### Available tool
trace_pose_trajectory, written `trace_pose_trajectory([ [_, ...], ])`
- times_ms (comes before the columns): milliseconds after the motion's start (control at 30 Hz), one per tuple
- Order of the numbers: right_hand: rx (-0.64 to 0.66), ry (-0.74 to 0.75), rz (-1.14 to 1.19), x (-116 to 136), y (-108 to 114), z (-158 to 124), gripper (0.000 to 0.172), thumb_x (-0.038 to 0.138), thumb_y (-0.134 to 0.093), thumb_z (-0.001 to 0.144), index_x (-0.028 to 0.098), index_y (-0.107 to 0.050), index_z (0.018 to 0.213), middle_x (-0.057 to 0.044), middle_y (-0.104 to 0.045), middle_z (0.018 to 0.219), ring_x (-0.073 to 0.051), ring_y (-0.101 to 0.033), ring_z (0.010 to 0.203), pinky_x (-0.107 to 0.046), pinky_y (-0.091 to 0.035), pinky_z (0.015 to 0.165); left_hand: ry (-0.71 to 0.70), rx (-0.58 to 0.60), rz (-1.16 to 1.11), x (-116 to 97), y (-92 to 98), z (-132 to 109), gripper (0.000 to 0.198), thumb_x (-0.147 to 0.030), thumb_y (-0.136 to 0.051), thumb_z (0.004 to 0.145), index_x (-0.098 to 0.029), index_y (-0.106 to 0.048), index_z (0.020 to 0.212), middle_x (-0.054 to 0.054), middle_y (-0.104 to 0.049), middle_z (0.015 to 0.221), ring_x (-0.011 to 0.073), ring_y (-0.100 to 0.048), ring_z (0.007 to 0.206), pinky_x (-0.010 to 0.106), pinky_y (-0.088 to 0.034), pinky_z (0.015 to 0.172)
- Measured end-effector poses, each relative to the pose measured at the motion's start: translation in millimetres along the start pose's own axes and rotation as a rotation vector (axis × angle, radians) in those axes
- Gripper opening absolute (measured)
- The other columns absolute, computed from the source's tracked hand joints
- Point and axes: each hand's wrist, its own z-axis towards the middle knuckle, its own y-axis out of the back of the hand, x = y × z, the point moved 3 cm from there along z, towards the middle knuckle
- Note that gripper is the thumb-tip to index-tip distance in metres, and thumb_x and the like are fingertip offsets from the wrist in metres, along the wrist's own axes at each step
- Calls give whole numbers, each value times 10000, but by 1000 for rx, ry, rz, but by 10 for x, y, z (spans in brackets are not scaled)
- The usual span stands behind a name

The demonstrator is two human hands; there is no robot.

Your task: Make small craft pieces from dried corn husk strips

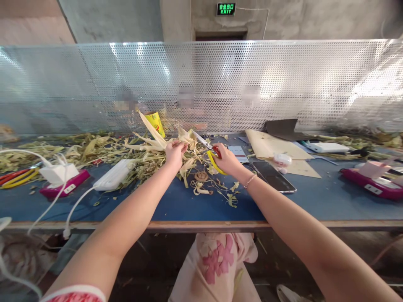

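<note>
Left hand (175,156) pinching pale dried husk (185,136), right hand (226,159) gripping scissors (215,163), both arms (138,209) stretched forward

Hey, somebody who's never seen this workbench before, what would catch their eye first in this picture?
Probably the scissors with red and yellow handles in the right hand, mid-table, beside the left hand pinching pale, dry husk-like strips. Just behind those strips stands a bright yellow cup, tilted. High above the perforated screen, a green EXIT sign glows on the wall.
</note>
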Motion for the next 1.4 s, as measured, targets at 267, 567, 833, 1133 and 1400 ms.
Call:
trace_pose_trajectory([
  [267,28,144,-183,70,108,-68,371,293,-479,722,173,-424,1068,-126,-546,1073,-248,-551,937,-369,-440,779,-163,132,151,20,0,45,206,-48,-601,619,-152,-464,730,-39,-508,634,95,-580,578,275,-482,663],
  [567,72,140,-245,87,113,-78,413,312,-476,727,159,-404,1105,-135,-537,1100,-258,-553,934,-367,-436,763,-311,134,359,77,97,193,225,-86,-635,582,-161,-490,737,-36,-530,643,90,-548,601,235,-448,633],
  [833,82,157,-253,67,98,-73,422,339,-472,744,166,-405,1122,-130,-543,1105,-258,-554,946,-356,-431,758,-357,108,392,51,126,181,310,-38,-653,544,-179,-456,738,-56,-523,624,74,-530,581,207,-421,635],
  [1133,105,110,-259,85,105,-74,404,346,-474,755,163,-423,1111,-136,-549,1118,-267,-560,946,-353,-430,739,-330,194,364,34,70,122,394,36,-647,518,-191,-415,741,-68,-534,591,74,-546,552,184,-399,597],
  [1400,149,113,-242,91,111,-64,381,324,-466,774,171,-417,1119,-121,-568,1096,-258,-566,924,-342,-427,721,-286,169,321,-12,42,56,400,64,-643,512,-190,-419,725,-66,-543,582,74,-543,548,181,-387,593],
])
